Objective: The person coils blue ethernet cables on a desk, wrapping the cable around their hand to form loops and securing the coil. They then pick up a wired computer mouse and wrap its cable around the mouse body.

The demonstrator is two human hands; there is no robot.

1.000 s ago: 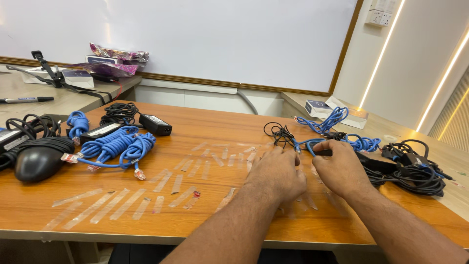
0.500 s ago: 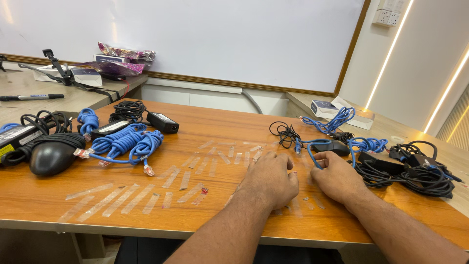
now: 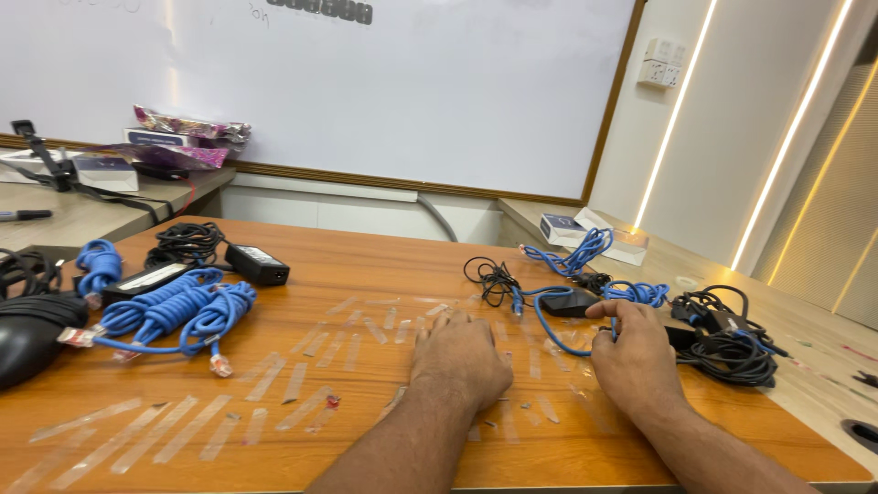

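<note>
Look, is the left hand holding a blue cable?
No, the left hand lies flat on the table; only the right hand touches a blue cable.

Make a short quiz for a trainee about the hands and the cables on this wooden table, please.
1. True or false: the left hand lies flat on the orange-brown wooden table, palm down, holding nothing.
2. Which does the right hand touch? A) the bundled blue network cables at the left; B) the loose thin blue cable beside the small black box; C) the black rectangular power adapter.
3. Fill in: many strips of clear ____ are stuck on the tabletop.

Key: 1 true; 2 B; 3 tape.
</note>
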